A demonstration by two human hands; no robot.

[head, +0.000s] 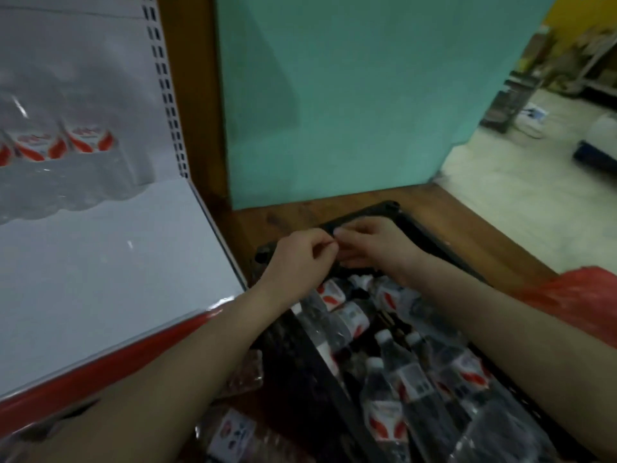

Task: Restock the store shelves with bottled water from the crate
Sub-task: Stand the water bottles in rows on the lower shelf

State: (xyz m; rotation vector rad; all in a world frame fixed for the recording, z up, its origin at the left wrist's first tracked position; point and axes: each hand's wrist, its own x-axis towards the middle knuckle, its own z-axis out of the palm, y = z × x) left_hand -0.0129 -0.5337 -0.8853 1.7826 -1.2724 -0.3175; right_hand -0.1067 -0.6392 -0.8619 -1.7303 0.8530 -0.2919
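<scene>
While left hand point(300, 259) and right hand point(374, 248) meet curled over the crate point(434, 243) — any pinched item indiscernible — bottle point(384, 412) pickup likely follows.

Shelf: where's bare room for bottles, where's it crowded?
The shelf is bare between the bottle pack at its back left, the perforated upright and the red front strip. The crate is crowded with bottles, left hand and right hand at its far rim.

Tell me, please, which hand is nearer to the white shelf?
Left. The left hand sits just right of the shelf edge, over the crate; the right hand lies beyond it, farther right.
</scene>
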